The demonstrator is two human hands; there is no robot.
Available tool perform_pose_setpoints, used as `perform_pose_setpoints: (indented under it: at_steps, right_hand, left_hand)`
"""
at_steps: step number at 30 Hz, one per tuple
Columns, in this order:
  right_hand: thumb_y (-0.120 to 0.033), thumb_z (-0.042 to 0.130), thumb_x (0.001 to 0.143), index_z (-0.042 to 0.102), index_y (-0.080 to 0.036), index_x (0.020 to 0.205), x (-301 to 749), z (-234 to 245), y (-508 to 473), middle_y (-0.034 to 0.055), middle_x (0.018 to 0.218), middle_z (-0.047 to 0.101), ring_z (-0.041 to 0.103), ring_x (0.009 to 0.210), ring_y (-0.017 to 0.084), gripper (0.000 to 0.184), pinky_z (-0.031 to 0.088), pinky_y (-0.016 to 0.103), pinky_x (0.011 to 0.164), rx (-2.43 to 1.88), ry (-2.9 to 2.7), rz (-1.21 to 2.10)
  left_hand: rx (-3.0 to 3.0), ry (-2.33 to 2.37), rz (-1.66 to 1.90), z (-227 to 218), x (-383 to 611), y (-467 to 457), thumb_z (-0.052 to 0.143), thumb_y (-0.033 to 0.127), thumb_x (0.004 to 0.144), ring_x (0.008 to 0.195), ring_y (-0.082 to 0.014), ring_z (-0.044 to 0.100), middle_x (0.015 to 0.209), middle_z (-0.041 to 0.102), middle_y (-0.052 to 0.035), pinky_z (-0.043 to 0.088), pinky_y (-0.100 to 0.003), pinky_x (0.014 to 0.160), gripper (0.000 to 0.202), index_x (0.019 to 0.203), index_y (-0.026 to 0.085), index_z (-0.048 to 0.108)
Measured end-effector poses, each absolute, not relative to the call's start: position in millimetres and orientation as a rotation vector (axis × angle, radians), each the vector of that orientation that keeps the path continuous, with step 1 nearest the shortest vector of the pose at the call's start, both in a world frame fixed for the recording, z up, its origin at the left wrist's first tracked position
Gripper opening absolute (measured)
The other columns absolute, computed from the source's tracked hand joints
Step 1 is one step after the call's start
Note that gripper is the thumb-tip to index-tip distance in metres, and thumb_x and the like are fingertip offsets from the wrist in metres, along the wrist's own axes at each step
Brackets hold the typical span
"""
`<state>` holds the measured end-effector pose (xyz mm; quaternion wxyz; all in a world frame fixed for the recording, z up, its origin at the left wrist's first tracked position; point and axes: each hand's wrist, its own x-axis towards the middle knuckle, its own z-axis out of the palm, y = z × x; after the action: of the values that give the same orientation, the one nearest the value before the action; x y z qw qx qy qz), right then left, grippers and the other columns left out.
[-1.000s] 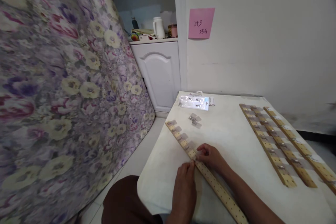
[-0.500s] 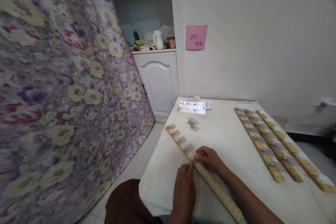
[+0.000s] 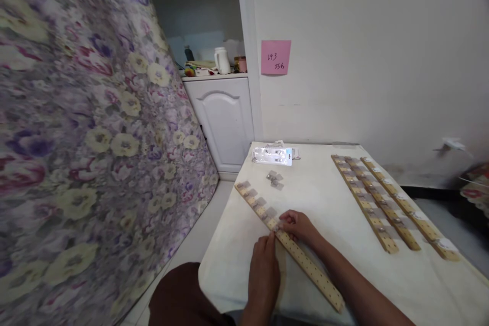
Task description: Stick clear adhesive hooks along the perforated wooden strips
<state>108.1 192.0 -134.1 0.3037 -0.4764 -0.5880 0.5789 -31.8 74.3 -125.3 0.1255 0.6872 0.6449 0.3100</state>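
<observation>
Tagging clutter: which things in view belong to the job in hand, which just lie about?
Job, likely: left hand, right hand, wooden strip by them, loose clear tabs, packet, three other strips.
Lying about: white jug, dark bottle, pink wall note.

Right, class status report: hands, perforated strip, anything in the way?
Left hand and right hand both at perforated strip, where its clear tabs end. Loose tabbed pieces beyond, off the strip, seemingly not in the way.

A flowered curtain [image 3: 114,122] is noted along frame left. At upper centre, a white jug [image 3: 222,61] is supported by a cabinet [image 3: 223,127]; a pink note [image 3: 275,58] is wall-mounted.
</observation>
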Motion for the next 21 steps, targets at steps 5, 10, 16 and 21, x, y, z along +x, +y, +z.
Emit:
perform_pose_setpoints:
  at_steps: [5,10,16,21]
  right_hand:
    - [-0.028,0.065,0.067,0.061,-0.016,0.091,108.3,-135.0,192.2,-0.004,0.071,0.056,0.049,0.04,0.005,0.027,0.04,0.019,0.038,-1.259,-1.562,1.528]
    - [-0.029,0.066,0.066,0.061,-0.015,0.091,107.9,-138.1,193.1,-0.0053,0.065,0.053,0.048,0.04,0.007,0.029,0.039,0.02,0.037,-1.255,-1.569,1.523]
    - [-0.027,0.066,0.067,0.062,-0.016,0.089,108.0,-140.0,192.4,-0.0049,0.061,0.053,0.05,0.046,0.008,0.025,0.038,0.02,0.043,-1.26,-1.63,1.416]
    - [-0.028,0.066,0.067,0.064,-0.016,0.088,108.0,-141.5,193.6,-0.0044,0.061,0.055,0.05,0.048,0.008,0.024,0.037,0.02,0.046,-1.319,-1.679,1.34]
  left_hand:
    - [2.006,1.895,0.887,-125.3,-30.5,74.1,0.036,0.003,0.08,0.101,-0.0205,0.048,0.11,0.054,-0.0084,0.041,-0.035,0.091,0.053,0.13,0.018,0.044]
    - [2.008,1.898,0.879,-128.5,-30.7,74.1,0.034,0.002,0.08,0.102,-0.02,0.047,0.111,0.053,-0.0083,0.041,-0.034,0.091,0.054,0.131,0.019,0.043]
    - [1.994,1.895,0.885,-129.7,-30.6,75.0,0.035,0.001,0.078,0.102,-0.0207,0.047,0.11,0.053,-0.0086,0.04,-0.035,0.091,0.058,0.132,0.02,0.042]
    - [1.976,1.888,0.882,-127.2,-30.4,75.3,0.036,0.001,0.076,0.103,-0.0206,0.047,0.11,0.053,-0.0089,0.04,-0.035,0.092,0.058,0.131,0.019,0.044]
